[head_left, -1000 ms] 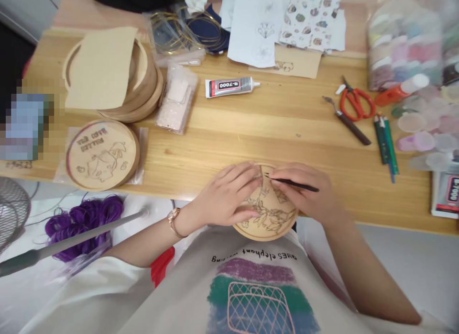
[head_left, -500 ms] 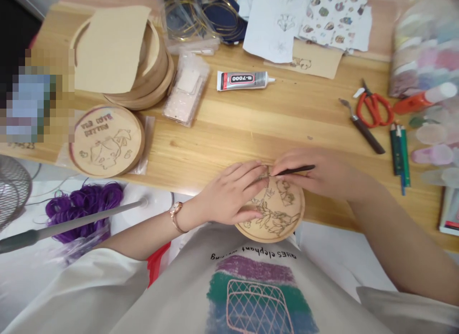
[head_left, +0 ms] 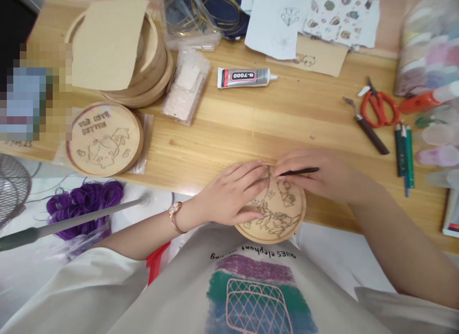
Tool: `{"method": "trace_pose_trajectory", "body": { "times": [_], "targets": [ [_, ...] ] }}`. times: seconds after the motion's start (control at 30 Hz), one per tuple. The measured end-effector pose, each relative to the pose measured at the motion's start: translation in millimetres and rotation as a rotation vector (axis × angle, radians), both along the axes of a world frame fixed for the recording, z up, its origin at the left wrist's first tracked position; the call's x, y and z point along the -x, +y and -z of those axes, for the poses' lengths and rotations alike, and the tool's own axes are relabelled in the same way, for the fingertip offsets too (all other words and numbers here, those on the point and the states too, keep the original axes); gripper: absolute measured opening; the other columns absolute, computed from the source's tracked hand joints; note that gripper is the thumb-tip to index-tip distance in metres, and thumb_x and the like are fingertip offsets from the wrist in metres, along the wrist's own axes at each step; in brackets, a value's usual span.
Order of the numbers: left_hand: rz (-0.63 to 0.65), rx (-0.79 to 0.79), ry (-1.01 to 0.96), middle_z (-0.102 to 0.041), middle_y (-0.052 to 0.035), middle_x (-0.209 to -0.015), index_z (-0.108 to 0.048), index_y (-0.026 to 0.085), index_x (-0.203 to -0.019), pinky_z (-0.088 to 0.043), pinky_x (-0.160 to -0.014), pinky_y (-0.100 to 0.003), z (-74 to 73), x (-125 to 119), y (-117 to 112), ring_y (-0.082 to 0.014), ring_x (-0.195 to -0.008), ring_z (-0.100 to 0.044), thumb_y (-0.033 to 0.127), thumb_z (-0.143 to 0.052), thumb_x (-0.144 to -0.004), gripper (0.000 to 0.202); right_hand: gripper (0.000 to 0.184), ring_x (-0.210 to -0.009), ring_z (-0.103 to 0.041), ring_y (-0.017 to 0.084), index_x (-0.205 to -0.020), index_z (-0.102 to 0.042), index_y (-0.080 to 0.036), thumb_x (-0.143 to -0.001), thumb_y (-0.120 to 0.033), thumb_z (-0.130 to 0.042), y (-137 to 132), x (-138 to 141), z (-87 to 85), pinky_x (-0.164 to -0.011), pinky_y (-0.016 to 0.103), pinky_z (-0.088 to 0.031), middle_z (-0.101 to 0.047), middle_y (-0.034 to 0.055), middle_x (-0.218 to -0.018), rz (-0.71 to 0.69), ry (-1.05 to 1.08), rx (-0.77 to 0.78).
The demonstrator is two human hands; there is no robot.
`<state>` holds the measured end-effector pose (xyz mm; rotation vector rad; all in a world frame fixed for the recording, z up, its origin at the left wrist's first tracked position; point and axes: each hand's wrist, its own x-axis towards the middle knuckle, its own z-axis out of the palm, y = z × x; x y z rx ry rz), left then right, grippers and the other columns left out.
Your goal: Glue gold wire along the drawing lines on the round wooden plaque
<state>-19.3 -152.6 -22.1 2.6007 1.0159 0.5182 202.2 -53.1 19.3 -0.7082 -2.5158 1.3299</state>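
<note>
A round wooden board (head_left: 283, 224) with line drawings of leaves and figures rests at the table's front edge, against my shirt. My left hand (head_left: 233, 193) lies flat across its left side, fingers stretched out and thumb apart, covering part of the drawing. My right hand (head_left: 315, 173) pinches a thin dark pen-like tool (head_left: 299, 171) over the board's upper right. The tool's tip is hidden by my fingers, so I cannot tell whether it touches the wood.
A second drawn round board (head_left: 103, 150) lies left, below stacked wooden rounds (head_left: 158, 80) under brown paper (head_left: 107, 42). A glue tube (head_left: 244, 78) lies mid-table. Red-handled scissors (head_left: 379, 109), a dark-handled tool (head_left: 371, 133) and pencils (head_left: 404, 154) lie right. Papers (head_left: 272, 27) lie at the back.
The view has shifted slightly, so the table items sit a little differently in frame. My right hand and the tool have moved slightly right; my left hand stays on the board.
</note>
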Motion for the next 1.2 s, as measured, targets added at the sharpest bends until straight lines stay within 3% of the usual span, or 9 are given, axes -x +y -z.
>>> {"method": "trace_pose_trajectory", "body": {
  "times": [0.8, 1.2],
  "targets": [
    [0.003, -0.008, -0.026, -0.049, -0.0202, -0.140, -0.052, 0.008, -0.129, -0.034, -0.111, -0.047, 0.6, 0, 1, -0.0329, -0.135, -0.039, 0.061, -0.042, -0.092, 0.065, 0.016, -0.080, -0.070, 0.019, -0.086, -0.074, -0.028, -0.087, -0.029, -0.058, -10, -3, 6.0, -0.072, 0.033, -0.056, -0.075, 0.0004, -0.087, 0.081, 0.042, -0.051],
    [-0.009, -0.012, -0.022, -0.048, -0.0197, -0.142, -0.052, 0.010, -0.128, -0.036, -0.109, -0.047, 1.6, 0, 0, -0.0324, -0.135, -0.040, 0.062, -0.042, -0.091, 0.065, 0.015, -0.078, -0.071, 0.018, -0.084, -0.073, -0.027, -0.084, -0.025, -0.058, -29, -2, 10.3, -0.074, 0.033, -0.057, -0.076, -0.0004, -0.089, 0.274, -0.025, -0.130]
  ]
}}
